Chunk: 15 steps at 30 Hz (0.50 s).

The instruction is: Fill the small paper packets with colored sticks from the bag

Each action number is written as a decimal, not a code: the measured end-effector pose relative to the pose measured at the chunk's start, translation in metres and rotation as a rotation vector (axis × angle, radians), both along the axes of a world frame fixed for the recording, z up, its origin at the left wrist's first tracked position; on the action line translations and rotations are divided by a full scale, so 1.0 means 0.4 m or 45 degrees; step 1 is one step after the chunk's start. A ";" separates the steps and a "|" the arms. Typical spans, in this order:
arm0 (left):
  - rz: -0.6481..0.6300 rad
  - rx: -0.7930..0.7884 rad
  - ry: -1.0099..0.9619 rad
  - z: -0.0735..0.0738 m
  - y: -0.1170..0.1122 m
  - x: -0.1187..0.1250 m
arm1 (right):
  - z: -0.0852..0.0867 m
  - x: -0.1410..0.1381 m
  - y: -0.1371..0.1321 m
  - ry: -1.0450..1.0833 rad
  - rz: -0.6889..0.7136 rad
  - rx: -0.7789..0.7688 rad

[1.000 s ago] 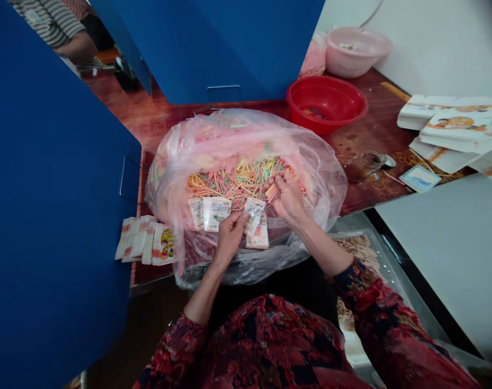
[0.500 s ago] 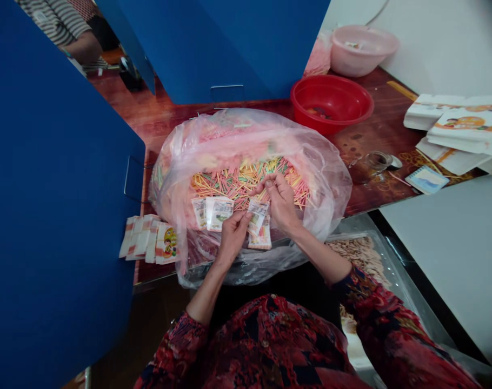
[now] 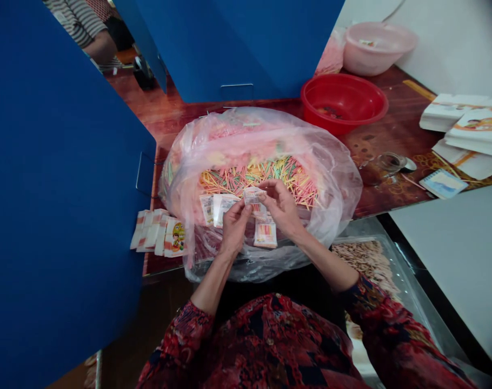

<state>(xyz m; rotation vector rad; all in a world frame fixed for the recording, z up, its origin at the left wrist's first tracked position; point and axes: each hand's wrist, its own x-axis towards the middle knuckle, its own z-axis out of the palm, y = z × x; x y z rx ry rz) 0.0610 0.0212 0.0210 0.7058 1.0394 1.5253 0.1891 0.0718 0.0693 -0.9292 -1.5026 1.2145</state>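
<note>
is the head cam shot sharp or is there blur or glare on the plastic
Head view: the left hand, right hand and packet look fairly sharp, with no strong motion blur; the plastic bag shows soft pale glare; the wide lens makes the blue panel lean.

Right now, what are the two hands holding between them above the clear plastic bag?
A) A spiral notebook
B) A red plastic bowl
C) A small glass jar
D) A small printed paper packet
D. The left hand and right hand meet on a small white printed paper packet, pinching it above the clear plastic bag of thin multicoloured sticks.
</note>
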 end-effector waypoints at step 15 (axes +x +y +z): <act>-0.154 -0.167 -0.028 0.017 -0.018 -0.004 | -0.051 -0.012 -0.002 0.068 -0.035 -0.240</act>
